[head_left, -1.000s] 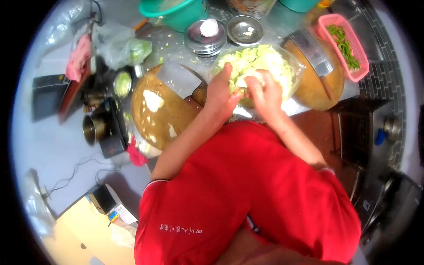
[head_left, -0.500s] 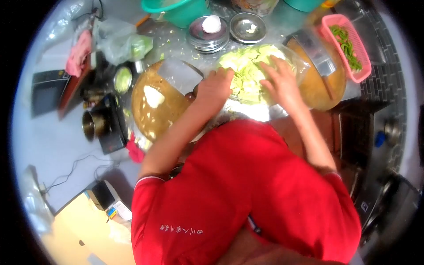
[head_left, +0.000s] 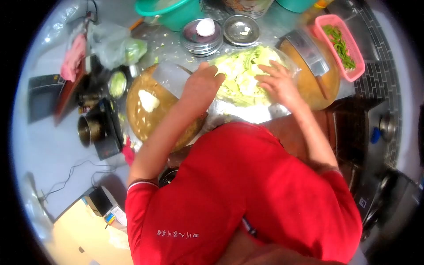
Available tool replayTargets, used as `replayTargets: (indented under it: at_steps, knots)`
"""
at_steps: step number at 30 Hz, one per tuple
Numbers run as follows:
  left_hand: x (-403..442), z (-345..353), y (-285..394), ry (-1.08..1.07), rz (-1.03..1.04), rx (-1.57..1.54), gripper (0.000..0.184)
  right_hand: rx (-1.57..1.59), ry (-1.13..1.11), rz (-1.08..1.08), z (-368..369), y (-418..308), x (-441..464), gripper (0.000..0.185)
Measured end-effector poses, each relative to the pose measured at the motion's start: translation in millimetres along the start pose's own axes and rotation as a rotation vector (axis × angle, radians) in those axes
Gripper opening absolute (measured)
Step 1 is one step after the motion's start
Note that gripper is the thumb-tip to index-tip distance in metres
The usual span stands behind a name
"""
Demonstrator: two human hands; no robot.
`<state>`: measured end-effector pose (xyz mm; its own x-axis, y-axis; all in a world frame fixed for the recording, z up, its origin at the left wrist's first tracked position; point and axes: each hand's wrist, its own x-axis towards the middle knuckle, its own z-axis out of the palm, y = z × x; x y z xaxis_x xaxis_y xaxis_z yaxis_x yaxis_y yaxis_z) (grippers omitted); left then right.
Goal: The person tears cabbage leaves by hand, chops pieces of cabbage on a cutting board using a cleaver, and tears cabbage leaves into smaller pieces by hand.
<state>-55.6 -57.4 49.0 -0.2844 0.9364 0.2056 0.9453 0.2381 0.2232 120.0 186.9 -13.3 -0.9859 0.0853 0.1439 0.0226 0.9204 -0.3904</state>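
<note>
The cutting of the pale green leaves (head_left: pixel 243 73) can be judged as finished, since they are seen in small pieces, gathered in one heap in what appears to be a clear plastic bag (head_left: pixel 289 64). This heap is placed on the tabletop (head_left: pixel 176 55), between the left round board (head_left: pixel 139 117) and the right round board (head_left: pixel 304 84). No closing of the bag is seen, so the heap is left uncovered on top.

The right hand (head_left: pixel 282 85) is laid upon the leaves with its fingers spread, and nothing is seen to be gripped by it. The left hand (head_left: pixel 199 87) is held at the left edge of the heap with its fingers bent; whether the bag's edge is pinched there cannot be told.

One knife (head_left: pixel 170 78) is laid on the left board, and a second knife (head_left: pixel 309 51) on the right one. On the left board, a white piece (head_left: pixel 148 101) is left among small scraps, apparently not chopped.
</note>
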Motion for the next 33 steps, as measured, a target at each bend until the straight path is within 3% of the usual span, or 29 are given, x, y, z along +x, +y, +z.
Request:
replayTargets:
  at_steps: [2, 9, 13, 16, 20, 23, 28, 30, 33]
  knots:
    - [1, -1, 4, 0.069, 0.038, -0.053, 0.01, 0.121, 0.036, -0.014, 17, 15, -6, 0.025]
    - [5, 8, 12, 0.38, 0.084, -0.279, 0.021, 0.113, -0.192, -0.29, 28, -31, 18, 0.028]
    - [2, 10, 18, 0.519, -0.026, -0.429, 0.023, 0.13, -0.226, -0.205, 45, -33, 21, 0.032]
    - [-3, 7, 17, 0.555, -0.111, -0.473, 0.021, 0.101, -0.282, -0.235, 21, -35, 19, 0.035]
    - [-9, 0, 16, 0.532, -0.169, -0.458, 0.019, 0.12, -0.144, -0.055, -17, -68, 39, 0.041]
    - [-8, -1, 15, 0.553, -0.191, -0.516, 0.019, -0.019, 0.049, -0.084, 25, -50, 51, 0.046]
    - [-15, 7, 18, 0.569, -0.223, -0.556, 0.02, -0.118, -0.174, 0.065, 70, -48, 31, 0.057]
    - [-18, 17, 9, 0.517, -0.097, -0.443, 0.018, -0.139, -0.197, 0.089, 72, -45, 31, 0.057]
    - [-21, 4, 14, 0.476, -0.092, -0.505, 0.016, -0.17, -0.15, 0.055, 78, -44, 31, 0.059]
